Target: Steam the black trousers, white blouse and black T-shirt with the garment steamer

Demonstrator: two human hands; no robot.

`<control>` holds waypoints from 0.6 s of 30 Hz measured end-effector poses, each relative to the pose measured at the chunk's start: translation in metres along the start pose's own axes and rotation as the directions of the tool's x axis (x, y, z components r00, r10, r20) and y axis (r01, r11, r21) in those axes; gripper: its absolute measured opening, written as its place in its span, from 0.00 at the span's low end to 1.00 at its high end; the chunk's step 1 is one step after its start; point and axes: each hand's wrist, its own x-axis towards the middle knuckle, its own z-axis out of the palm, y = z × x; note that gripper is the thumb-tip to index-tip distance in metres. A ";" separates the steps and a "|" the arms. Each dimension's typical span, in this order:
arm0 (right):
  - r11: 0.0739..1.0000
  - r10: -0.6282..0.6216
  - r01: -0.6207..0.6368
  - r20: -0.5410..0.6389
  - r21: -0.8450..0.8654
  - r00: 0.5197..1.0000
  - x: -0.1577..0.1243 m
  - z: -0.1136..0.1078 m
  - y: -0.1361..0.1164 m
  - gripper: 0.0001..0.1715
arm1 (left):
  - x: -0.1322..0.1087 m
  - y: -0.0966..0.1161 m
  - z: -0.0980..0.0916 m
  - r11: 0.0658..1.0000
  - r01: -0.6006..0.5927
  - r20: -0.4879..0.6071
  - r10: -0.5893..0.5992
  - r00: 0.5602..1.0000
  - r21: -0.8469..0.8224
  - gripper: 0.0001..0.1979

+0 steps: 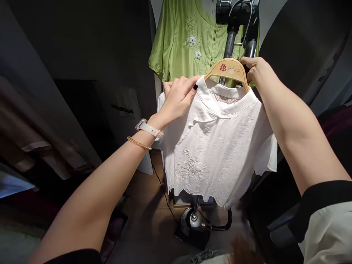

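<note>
To the left of the wooden hanger [231,69], the left hand [177,97] pinches the white blouse [214,146] at its shoulder. Behind the hanger is a green blouse [176,44], cut off above. The white blouse hangs below the hanger, front to the viewer, collar up, long axis nearly upright. At the hanger's right, the right hand [257,69] curls; its fingertips are hidden, so I cannot tell its grip.

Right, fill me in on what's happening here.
A person's left hand holds a white blouse near its collar. The blouse is on a wooden hanger, in front of a metal pole. The right hand is at the hanger's side, its exact hold unclear. A green top is behind.
</note>
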 end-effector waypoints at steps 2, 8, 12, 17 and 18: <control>0.948 0.315 -0.316 0.035 0.037 0.949 -0.005 -0.014 0.020 0.26 | -0.005 -0.001 -0.003 1.000 0.002 0.016 -0.002 1.000 -0.022 0.30; 0.898 0.428 -0.389 -0.208 0.206 0.879 -0.058 -0.079 0.091 0.15 | -0.104 -0.011 0.015 0.982 0.060 -0.351 -0.121 0.929 -0.180 0.33; 0.941 0.337 -0.257 -0.567 0.219 0.752 -0.134 -0.110 0.158 0.13 | -0.233 -0.022 0.048 0.822 0.384 -0.224 -0.504 0.834 -0.420 0.21; 0.936 0.310 -0.318 -0.778 0.149 0.546 -0.283 -0.100 0.240 0.10 | -0.345 -0.068 0.057 0.534 0.649 0.286 -0.610 0.740 -0.542 0.15; 0.924 0.323 -0.354 -0.799 0.149 0.507 -0.319 -0.090 0.252 0.10 | -0.356 -0.080 0.057 0.490 0.690 0.338 -0.624 0.705 -0.534 0.15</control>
